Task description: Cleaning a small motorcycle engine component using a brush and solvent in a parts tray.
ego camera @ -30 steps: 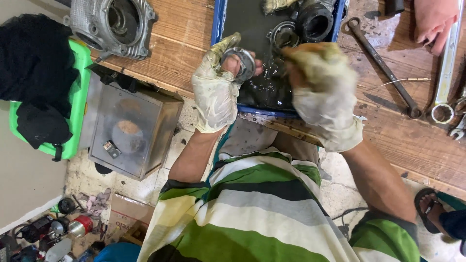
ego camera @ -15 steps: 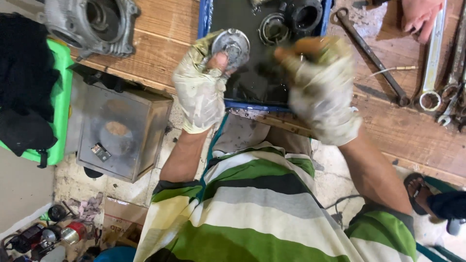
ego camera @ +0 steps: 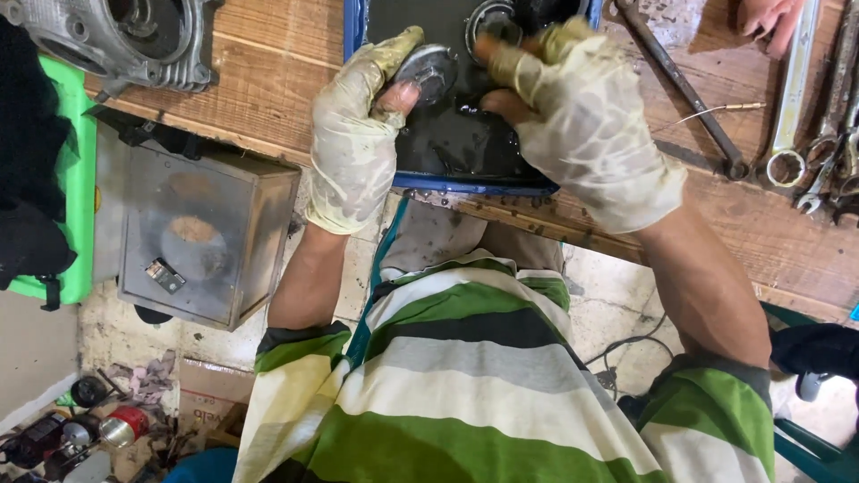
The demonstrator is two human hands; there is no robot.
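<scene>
My left hand (ego camera: 356,134), in a dirty pale glove, grips a round grey metal part (ego camera: 428,72) over a blue tray (ego camera: 465,183) of black oily liquid. My right hand (ego camera: 586,125), gloved the same way, is closed just to the right of the part, with its fingertips by a dark ring-shaped part (ego camera: 492,20) in the tray. Whether the right hand holds anything small I cannot see. Both forearms reach up from my green, white and black striped shirt.
The tray sits on a wooden workbench (ego camera: 259,80). A grey engine casing (ego camera: 125,36) lies at the top left, and wrenches (ego camera: 796,98) and a long bar tool (ego camera: 680,85) at the right. A metal box (ego camera: 201,237) stands on the floor at left beside a green crate (ego camera: 76,179). Another person's hand (ego camera: 769,18) shows at the top right.
The view has tilted so bench and tray sit higher in frame. My left hand still holds the round part; my right hand has moved in closer to it over the tray.
</scene>
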